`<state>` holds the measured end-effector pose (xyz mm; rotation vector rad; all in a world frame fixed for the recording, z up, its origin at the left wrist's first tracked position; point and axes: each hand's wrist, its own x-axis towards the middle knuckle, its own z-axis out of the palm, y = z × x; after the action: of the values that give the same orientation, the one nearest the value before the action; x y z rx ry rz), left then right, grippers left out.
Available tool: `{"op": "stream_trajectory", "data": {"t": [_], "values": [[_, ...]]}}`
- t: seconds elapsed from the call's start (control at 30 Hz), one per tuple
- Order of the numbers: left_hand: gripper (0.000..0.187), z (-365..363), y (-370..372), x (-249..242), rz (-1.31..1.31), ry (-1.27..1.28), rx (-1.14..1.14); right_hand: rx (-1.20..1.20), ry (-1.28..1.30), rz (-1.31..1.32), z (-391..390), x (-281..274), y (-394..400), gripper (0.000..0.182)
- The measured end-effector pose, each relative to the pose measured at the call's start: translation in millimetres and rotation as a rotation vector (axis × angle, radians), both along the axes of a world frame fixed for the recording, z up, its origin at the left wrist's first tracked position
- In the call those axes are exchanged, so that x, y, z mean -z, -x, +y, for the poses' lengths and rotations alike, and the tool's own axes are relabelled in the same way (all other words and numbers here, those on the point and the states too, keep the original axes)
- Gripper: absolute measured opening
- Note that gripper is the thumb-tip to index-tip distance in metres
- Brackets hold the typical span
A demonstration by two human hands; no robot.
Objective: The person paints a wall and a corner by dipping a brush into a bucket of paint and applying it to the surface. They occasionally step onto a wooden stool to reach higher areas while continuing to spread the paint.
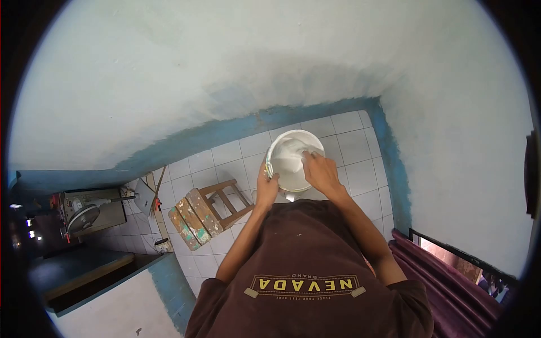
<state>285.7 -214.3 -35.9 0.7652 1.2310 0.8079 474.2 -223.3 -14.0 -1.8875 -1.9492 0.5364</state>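
A white bucket (275,151) with white paint (291,164) inside is held in front of my body, above the tiled floor. My left hand (267,185) is closed on its left rim, thumb towards me. Over the right side of the opening, my right hand (321,171) is bent with its fingers closed and pointing into the bucket. Something pale seems to be at those fingertips, but it blends with the white paint, and I cannot make out what it is.
A paint-spattered wooden stool (197,219) lies left of me on the white tiles (225,152). A fan (84,217) is farther left. Ahead, the pale wall (225,56) has a blue lower band (186,138). A purple curtain (439,276) hangs at right.
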Motion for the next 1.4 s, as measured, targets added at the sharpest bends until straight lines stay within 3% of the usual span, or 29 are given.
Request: {"op": "stream_trajectory", "data": {"t": [0.07,0.13,0.17,0.23,0.3,0.4,0.5,0.57,0.63,0.7,0.77,0.83,1.0,1.03,1.07,1.1,1.17,1.23,1.3,1.33,1.37,1.4], "values": [[0.067,-8.2,-7.1,12.5,0.114,-0.14,0.069,-0.001,0.029,-0.068,-1.9,16.5,16.1,0.029],[0.067,-7.5,-17.0,-18.8,0.334,-0.379,0.207,-0.073,-0.008,-0.147,-5.3,24.6,28.0,0.031],[0.067,-5.7,-14.4,-16.1,0.324,-0.389,0.199,-0.077,-0.018,-0.16,-11.5,23.0,23.0,0.031],[0.068,3.3,4.9,-5.2,0.121,-0.175,0.192,-0.299,-0.133,0.0,-8.9,17.0,8.9,0.024],[0.07,4.1,12.4,-3.3,0.026,-0.087,0.154,-0.323,-0.075,0.0,-9.2,2.9,-3.8,0.025],[0.072,-5.9,-1.2,-11.7,0.075,-0.29,0.176,-0.055,0.0,-0.034,-18.2,-9.5,4.6,0.029],[0.071,-7.1,-17.8,-15.9,0.269,-0.436,0.244,-0.023,-0.022,-0.01,-23.6,10.4,30.7,0.028],[0.067,-4.6,-10.6,2.3,0.297,-0.431,0.25,-0.045,-0.012,-0.011,-27.5,17.6,24.0,0.027],[0.064,-2.9,3.8,24.8,0.23,-0.194,0.258,-0.252,-0.05,-0.004,-24.8,25.4,1.7,0.027],[0.062,-5.6,6.2,21.9,0.212,-0.141,0.236,-0.242,-0.006,-0.042,-23.5,3.8,-7.3,0.026],[0.064,-9.0,4.3,18.6,0.199,-0.207,0.199,0.006,0.004,-0.069,-24.2,-0.2,-7.7,0.025],[0.064,-12.0,-3.6,7.7,0.188,-0.204,0.202,0.056,-0.008,-0.062,-26.8,9.1,5.9,0.024],[0.064,-16.7,8.2,0.4,0.209,-0.255,0.264,-0.287,-0.075,0.042,-30.7,26.5,1.3,0.027],[0.064,-19.6,10.8,-11.2,0.196,-0.133,0.244,-0.365,-0.108,0.111,-30.0,22.1,-3.1,0.028],[0.063,-20.4,13.3,-20.4,0.183,-0.014,0.226,-0.322,-0.065,0.101,-28.4,6.3,-6.3,0.028],[0.063,-21.9,14.6,-21.5,0.197,-0.021,0.232,-0.315,-0.075,0.112,-27.0,6.9,0.8,0.028],[0.063,-24.6,9.8,-17.5,0.205,-0.091,0.179,-0.076,-0.011,-0.021,-27.8,7.5,10.4,0.027],[0.063,-22.5,9.6,13.6,0.233,-0.236,0.205,-0.118,0.007,-0.106,-30.2,27.8,21.4,0.021],[0.059,-13.0,7.9,0.8,0.44,-0.469,0.241,-0.337,-0.069,-0.034,-25.8,26.4,23.3,0.022],[0.06,-11.0,20.8,31.6,0.37,-0.504,0.263,-0.423,-0.058,-0.054,-20.2,23.8,13.7,0.022],[0.06,-12.4,27.7,28.4,0.372,-0.497,0.264,-0.424,-0.051,-0.05,-17.8,16.8,4.1,0.022],[0.059,-12.3,34.0,21.9,0.304,-0.309,0.238,-0.435,-0.049,0.002,-15.2,7.4,-5.1,0.024]]}}
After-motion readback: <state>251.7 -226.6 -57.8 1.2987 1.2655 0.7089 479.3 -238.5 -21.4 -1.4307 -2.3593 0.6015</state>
